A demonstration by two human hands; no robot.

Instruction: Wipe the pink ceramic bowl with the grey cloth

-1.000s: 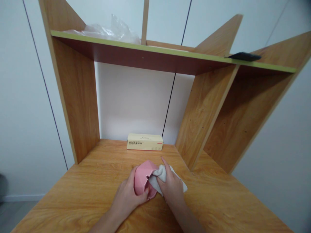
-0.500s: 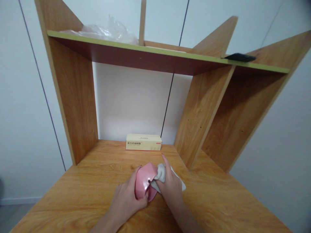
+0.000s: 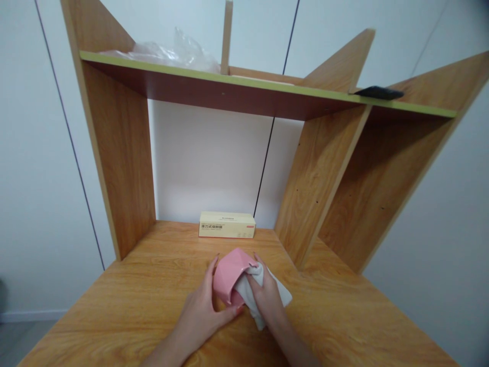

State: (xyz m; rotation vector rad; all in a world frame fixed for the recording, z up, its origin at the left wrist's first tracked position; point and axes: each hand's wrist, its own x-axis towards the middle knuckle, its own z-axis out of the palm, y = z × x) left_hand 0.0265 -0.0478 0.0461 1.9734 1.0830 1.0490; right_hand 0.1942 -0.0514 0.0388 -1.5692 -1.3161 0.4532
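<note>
A pink faceted bowl [image 3: 229,272] is held tilted on its side just above the wooden desk [image 3: 145,295]. My left hand [image 3: 202,313] wraps round its left and underside, thumb under the rim. My right hand [image 3: 267,300] grips a light grey cloth [image 3: 280,295] and presses it into the bowl's opening. The cloth's loose end hangs to the right of my right hand, over the desk.
A cream carton box [image 3: 227,225] lies at the back of the desk against the white wall. A shelf [image 3: 267,84] spans overhead with crumpled clear plastic [image 3: 171,48] on the left and a flat black object [image 3: 378,92] on the right. Wooden uprights flank the desk.
The bowl has turned in my left hand, its opening facing more to the right and down. My right hand has shifted lower with the cloth, which now hangs further below my fingers.
</note>
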